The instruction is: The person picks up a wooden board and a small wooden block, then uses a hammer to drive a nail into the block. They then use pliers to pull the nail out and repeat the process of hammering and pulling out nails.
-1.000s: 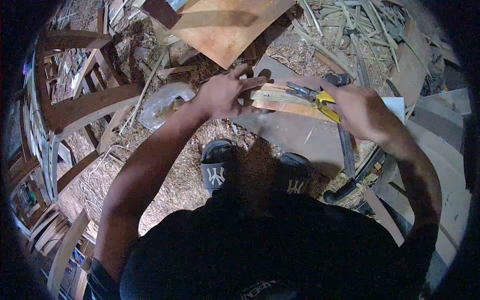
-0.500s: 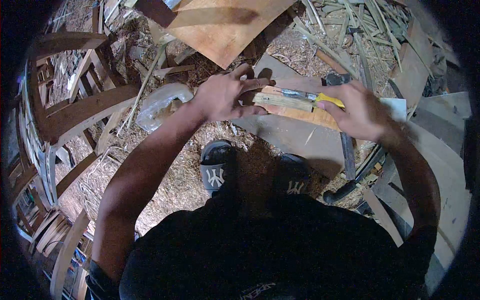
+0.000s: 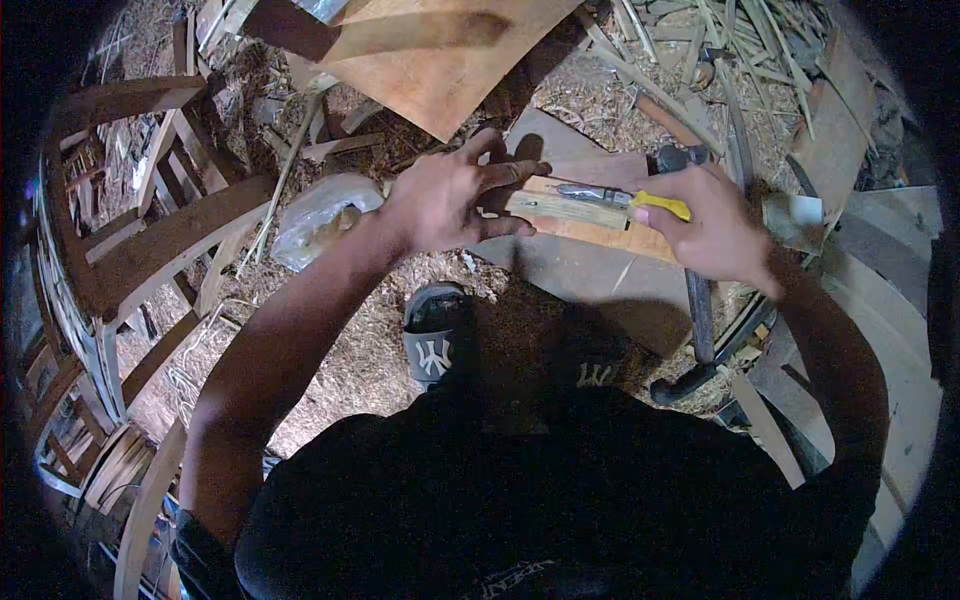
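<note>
My right hand (image 3: 712, 222) is closed around a yellow-handled utility knife (image 3: 663, 203). Its metal front points left and lies along the upper edge of a narrow wooden strip (image 3: 570, 208). My left hand (image 3: 445, 198) grips the strip's left end, thumb below and fingers above, one finger raised. Beneath the strip is a wider, orange-toned piece of wood (image 3: 650, 240). Both rest over a grey board (image 3: 590, 275) on the ground. The knife's tip is too small to make out clearly.
A hammer (image 3: 698, 310) lies right of the board. A clear plastic bag (image 3: 320, 220) sits near my left forearm. Curved wooden frames (image 3: 190, 220) stand at left, a plywood sheet (image 3: 440, 60) ahead. Scrap sticks and shavings cover the floor around my sandals (image 3: 437, 335).
The view has shifted slightly. Both hands keep their grips, and the knife stays along the strip with only a small movement of my right hand.
</note>
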Available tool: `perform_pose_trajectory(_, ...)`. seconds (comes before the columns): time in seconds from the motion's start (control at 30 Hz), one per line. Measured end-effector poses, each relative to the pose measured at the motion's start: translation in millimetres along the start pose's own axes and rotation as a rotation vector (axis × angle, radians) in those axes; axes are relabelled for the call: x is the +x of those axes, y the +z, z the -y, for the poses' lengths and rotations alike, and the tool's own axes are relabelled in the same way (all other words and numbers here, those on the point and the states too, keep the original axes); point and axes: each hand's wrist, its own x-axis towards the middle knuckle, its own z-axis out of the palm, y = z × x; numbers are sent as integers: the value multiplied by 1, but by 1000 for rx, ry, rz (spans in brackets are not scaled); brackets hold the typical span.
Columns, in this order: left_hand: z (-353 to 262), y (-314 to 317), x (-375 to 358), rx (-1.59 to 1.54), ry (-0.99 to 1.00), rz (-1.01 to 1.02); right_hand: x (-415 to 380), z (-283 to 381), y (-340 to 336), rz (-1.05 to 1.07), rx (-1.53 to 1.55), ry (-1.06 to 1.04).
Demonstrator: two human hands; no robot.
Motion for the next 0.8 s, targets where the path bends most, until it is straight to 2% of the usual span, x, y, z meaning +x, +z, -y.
perform_pose_trajectory(0.07,0,-1,2,15,-17,43,-8,-6,14,-174,-1,-88)
perform_pose_trajectory(0.1,0,-1,1,17,-14,40,-9,-3,12,-177,-4,-87)
perform_pose_trajectory(0.17,0,0,-1,32,-3,9,-10,7,5,-62,-1,-11)
perform_pose_trajectory(0.27,2,7,-4,101,67,-100,-7,-9,15,-84,15,-17)
perform_pose_trajectory(0.37,-2,5,-4,81,4,-34,-6,-12,16,8,-2,8)
perform_pose_trajectory(0.5,4,10,-5,106,-22,-34,-5,-5,23,-10,-124,84)
perform_pose_trajectory(0.57,4,11,-5,113,21,-74,-2,-6,20,100,-113,180)
perform_pose_trajectory(0.7,3,10,-7,89,20,-88,-8,8,20,-24,-197,82)
perform_pose_trajectory(0.77,8,14,-6,94,86,-146,0,-8,26,109,-99,100)
perform_pose_trajectory(0.8,5,9,-7,87,91,-155,1,-1,20,109,-110,106)
